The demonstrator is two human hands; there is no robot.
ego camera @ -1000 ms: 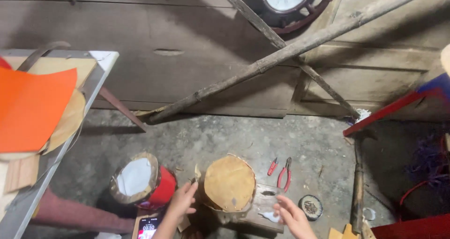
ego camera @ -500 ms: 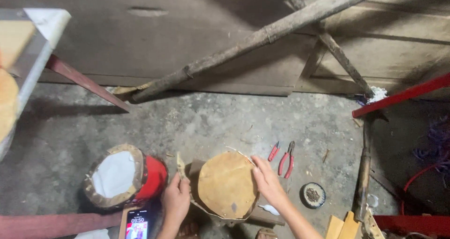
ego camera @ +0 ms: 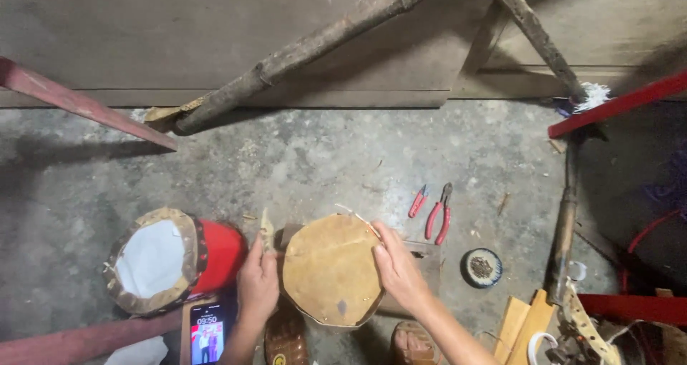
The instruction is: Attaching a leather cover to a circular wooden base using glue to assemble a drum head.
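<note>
The person's left hand (ego camera: 257, 283) and right hand (ego camera: 398, 268) are on either side of a small drum with a tan skin stretched over its round top (ego camera: 331, 270). The drum sits low in the middle of the view, on the grey concrete floor (ego camera: 308, 164), just in front of the person's brown sandals (ego camera: 286, 340). One hand on each side keeps the drum from turning or tipping.

The left hand is closed around a thin pale strip (ego camera: 266, 229) that sticks up from its fingers, right beside the drum's left edge. The right hand lies on the drum's right rim, fingers curled and pinching a thin light cord (ego camera: 360, 219) that runs along the top edge. It looks like the cord is being pulled tight against the skin.

A red drum with a white top and a brown edge (ego camera: 168, 259) lies tipped on its side to the left, close by. A phone with a lit screen (ego camera: 206, 331) rests below it. Red-handled pliers (ego camera: 439, 215) and a small round tin (ego camera: 481, 267) lie to the right, within easy reach. A long rough wooden pole (ego camera: 322, 43) leans across the wall behind.
</note>
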